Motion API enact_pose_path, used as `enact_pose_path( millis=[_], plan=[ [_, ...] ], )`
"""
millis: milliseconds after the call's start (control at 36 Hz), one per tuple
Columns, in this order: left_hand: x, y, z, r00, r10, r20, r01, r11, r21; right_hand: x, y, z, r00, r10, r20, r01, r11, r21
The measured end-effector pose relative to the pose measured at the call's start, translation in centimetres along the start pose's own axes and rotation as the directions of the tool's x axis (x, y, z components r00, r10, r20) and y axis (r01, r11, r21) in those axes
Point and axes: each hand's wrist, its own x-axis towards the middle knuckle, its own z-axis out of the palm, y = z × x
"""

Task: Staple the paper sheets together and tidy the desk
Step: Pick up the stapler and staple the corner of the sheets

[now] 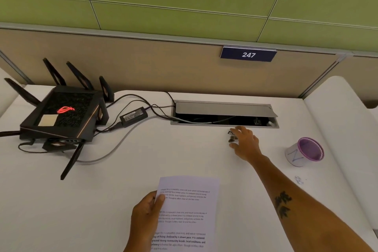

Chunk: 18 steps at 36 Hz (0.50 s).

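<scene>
White printed paper sheets (190,213) lie near the front edge of the white desk (143,159). My left hand (146,217) grips their left edge, thumb on top. A small dark stapler (232,136) sits farther back, just in front of the cable tray. My right hand (244,144) is stretched out over it, fingers spread around it and partly hiding it; I cannot tell whether they touch it.
A black router (61,116) with antennas stands at the left, its power brick (134,116) and cables running to the open cable tray (224,115). A purple-rimmed white cup (304,152) stands at the right. A partition with a 247 sign (248,55) backs the desk.
</scene>
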Motion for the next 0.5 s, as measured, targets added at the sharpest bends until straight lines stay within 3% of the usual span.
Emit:
enact_pose_path(
  millis=[194, 333, 417, 500],
  plan=[
    [0.1, -0.2, 0.0, 1.0, 0.005, 0.015, -0.006, 0.999, 0.032, -0.7, 0.4, 0.8, 0.999, 0.017, -0.05, -0.012, 0.995, 0.104],
    [-0.2, 0.0, -0.3, 1.0, 0.019, 0.015, -0.02, 0.999, 0.047, -2.3, -0.1, 0.6, 0.998, 0.035, -0.047, -0.018, 0.948, 0.318],
    [-0.7, 0.2, -0.3, 1.0, 0.02, 0.023, -0.021, 0.999, 0.028, -3.8, -1.1, -0.2, 1.0, -0.024, 0.007, 0.018, 0.882, 0.47],
    [-1.5, 0.7, -0.3, 0.999, 0.025, 0.025, -0.025, 1.0, 0.005, -5.4, -2.8, -1.4, 0.99, -0.125, 0.063, 0.078, 0.865, 0.495]
  ],
)
